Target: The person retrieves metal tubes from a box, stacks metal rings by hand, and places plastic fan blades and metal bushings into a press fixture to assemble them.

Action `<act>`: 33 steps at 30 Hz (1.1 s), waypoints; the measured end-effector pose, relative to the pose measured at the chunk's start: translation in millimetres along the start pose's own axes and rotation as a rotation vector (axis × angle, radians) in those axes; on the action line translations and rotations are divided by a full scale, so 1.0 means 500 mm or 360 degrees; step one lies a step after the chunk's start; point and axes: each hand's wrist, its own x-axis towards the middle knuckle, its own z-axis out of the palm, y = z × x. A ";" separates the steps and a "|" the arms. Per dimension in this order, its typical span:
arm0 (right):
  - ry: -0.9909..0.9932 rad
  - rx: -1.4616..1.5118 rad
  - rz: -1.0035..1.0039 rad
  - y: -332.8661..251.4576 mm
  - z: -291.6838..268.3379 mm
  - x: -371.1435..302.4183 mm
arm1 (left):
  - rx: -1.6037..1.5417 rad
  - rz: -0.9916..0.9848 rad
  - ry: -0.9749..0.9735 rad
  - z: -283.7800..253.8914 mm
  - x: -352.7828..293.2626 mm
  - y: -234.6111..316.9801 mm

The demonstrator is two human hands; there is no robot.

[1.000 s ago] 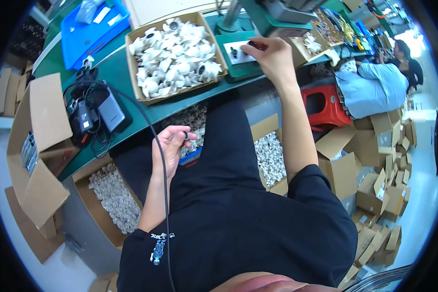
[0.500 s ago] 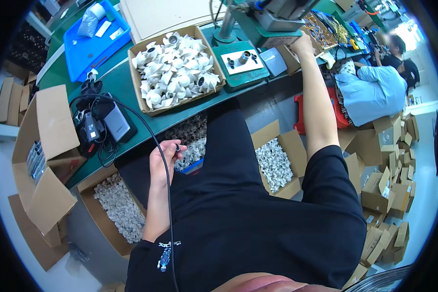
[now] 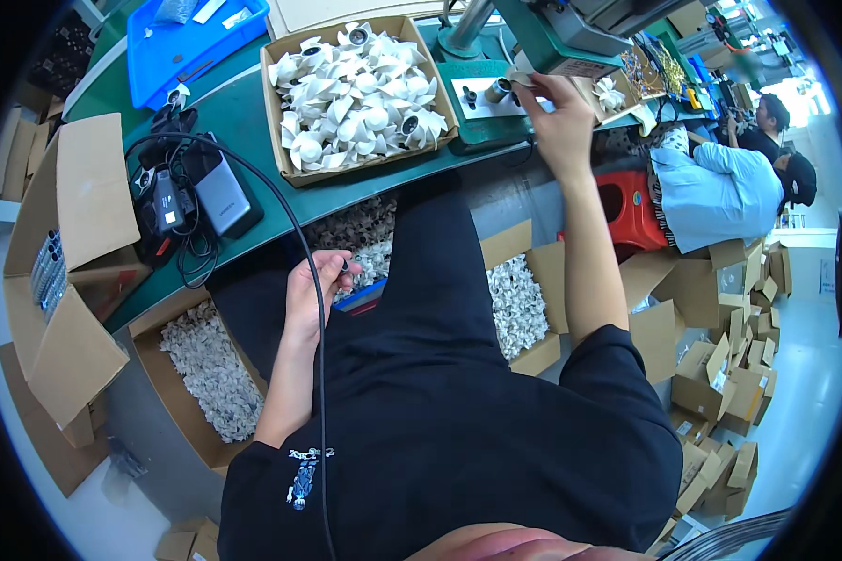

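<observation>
My left hand (image 3: 311, 292) is closed, its fingertips pinching a small dark round part (image 3: 348, 266) above my lap. My right hand (image 3: 563, 120) is raised over the right side of the green press base (image 3: 482, 136), thumb and fingers pinched on a small pale part (image 3: 522, 79) whose shape is partly hidden. Just left of those fingertips, a metal cylinder fixture (image 3: 499, 91) and a small black peg (image 3: 470, 95) stand on the white plate (image 3: 482, 110). To the left sits a cardboard box of white fan impellers (image 3: 346, 103).
A blue tray (image 3: 164, 70) lies at the far left. A black cable (image 3: 295, 220) crosses before me, near a grey power bank (image 3: 223, 187). Boxes of small white parts (image 3: 213, 379) stand below. A red stool (image 3: 624, 210) and a co-worker in light blue (image 3: 711, 192) are right.
My right hand has come back left and nearer from the small box, now pinching a pale part by the press fixture. The left hand keeps its dark part. The view has shifted slightly.
</observation>
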 end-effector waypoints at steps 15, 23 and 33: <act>0.0045 -0.0186 -0.0787 -0.009 0.029 -0.005 | -0.0069 -0.0072 0.0052 -0.008 0.009 -0.010; -0.0035 -0.0363 -0.1024 -0.009 0.018 0.006 | 0.0003 -0.0034 0.0066 -0.005 0.036 0.006; 0.0355 0.0688 0.0621 0.206 0.076 0.067 | 0.0008 -0.0111 0.0113 -0.004 0.031 0.001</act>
